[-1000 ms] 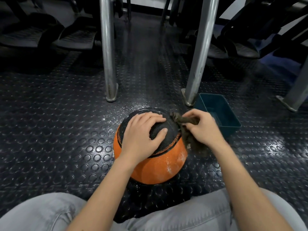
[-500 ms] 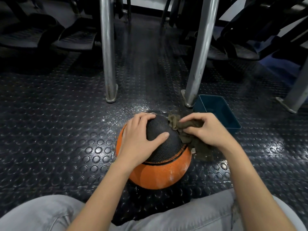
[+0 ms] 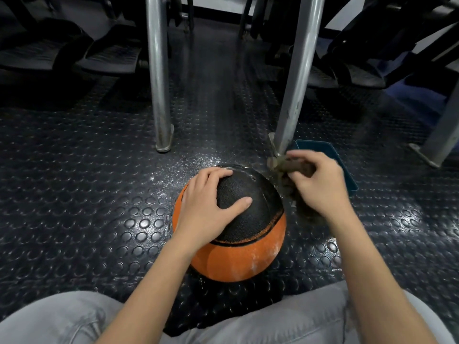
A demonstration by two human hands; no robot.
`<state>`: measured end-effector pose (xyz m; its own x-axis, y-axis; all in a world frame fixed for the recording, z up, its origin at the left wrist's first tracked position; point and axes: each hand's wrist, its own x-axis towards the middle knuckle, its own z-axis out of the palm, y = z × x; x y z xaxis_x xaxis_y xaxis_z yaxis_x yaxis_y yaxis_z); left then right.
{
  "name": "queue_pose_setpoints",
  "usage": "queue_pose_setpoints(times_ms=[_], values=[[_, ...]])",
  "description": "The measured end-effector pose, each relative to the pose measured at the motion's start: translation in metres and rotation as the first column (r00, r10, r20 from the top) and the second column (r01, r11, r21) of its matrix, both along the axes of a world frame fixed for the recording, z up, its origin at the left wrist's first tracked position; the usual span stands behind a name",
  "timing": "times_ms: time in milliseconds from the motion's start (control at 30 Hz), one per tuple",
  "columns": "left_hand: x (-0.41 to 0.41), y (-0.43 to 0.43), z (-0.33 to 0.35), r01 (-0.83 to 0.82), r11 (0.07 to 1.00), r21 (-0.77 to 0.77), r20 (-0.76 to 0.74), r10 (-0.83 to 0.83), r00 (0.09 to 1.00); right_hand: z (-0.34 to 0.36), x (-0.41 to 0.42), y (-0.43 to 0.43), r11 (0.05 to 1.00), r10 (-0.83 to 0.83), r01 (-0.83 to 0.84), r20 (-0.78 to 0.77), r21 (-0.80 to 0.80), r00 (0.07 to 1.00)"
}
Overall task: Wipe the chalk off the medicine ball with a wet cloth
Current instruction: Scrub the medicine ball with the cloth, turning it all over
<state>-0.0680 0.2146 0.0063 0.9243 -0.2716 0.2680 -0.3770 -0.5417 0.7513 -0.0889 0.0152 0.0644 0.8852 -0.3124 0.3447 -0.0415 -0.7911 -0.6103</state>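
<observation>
Looking down, we find the medicine ball (image 3: 248,259) sitting on the studded rubber floor (image 3: 74,194), directly under our left hand (image 3: 206,209). That hand lies spread over the ball's black upper half, fingers apart and draped over the far side, thumb pointing toward the right hand. White chalk smears (image 3: 272,254) show on the orange lower half, below and right of the left thumb.

Our right hand (image 3: 320,184) is just beside the ball, fingers curled and pinching a brown cloth (image 3: 295,167). The cloth's loose end hangs beneath the hand, close against the ball's side. Motion blur keeps us from telling whether it touches.

Behind the right hand, partly hidden by it, sits a dark blue tub (image 3: 350,180). A slanted steel post (image 3: 295,83) meets the floor just past the fingertips of that hand, right at the cloth's top end. A second post (image 3: 157,83) stands well beyond the left hand, with chalk dust (image 3: 188,165) scattered on the floor between them. A third post (image 3: 444,130) stands far right of the right hand. Dark footplates (image 3: 111,55) lie far beyond the left hand. Grey trousers (image 3: 49,319) fill the space nearest us, under both forearms.
</observation>
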Motion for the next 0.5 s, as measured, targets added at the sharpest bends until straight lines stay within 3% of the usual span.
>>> queue_pose_setpoints(times_ms=[67,133,200,267,300,333,433,500], values=[[0.0,-0.001,0.0,-0.01,1.0,0.007,0.005,0.01,1.0,0.01,-0.005,0.005,0.933,0.163,-0.219,0.208,0.284,0.964],[-0.001,-0.002,0.001,-0.011,1.0,0.023,0.018,0.011,1.0,0.009,-0.003,0.011,0.846,0.326,-0.369,0.175,0.385,0.929],[-0.003,-0.003,0.003,-0.004,0.999,0.033,0.024,0.003,1.0,-0.004,0.005,0.008,0.895,0.315,-0.289,-0.023,0.34,0.949],[-0.004,-0.003,0.003,-0.003,0.999,0.047,0.04,0.001,0.999,-0.013,0.013,-0.004,0.995,0.096,-0.091,-0.109,0.049,0.989],[-0.005,-0.004,0.002,-0.007,0.998,0.057,0.052,0.004,0.999,-0.012,0.012,-0.007,0.999,-0.007,0.003,-0.075,-0.051,0.997],[-0.005,-0.003,0.001,-0.014,0.998,0.064,0.065,0.01,0.998,-0.009,0.011,-0.009,1.0,-0.013,0.013,-0.014,-0.017,1.0],[-0.007,-0.004,0.001,-0.031,0.996,0.08,0.078,0.025,0.997,0.007,0.004,0.002,0.9,0.245,-0.271,0.118,0.341,0.962],[-0.007,-0.005,0.002,-0.027,0.996,0.084,0.073,0.021,0.997,-0.001,0.007,0.005,0.92,0.333,-0.319,-0.025,0.229,0.943]])
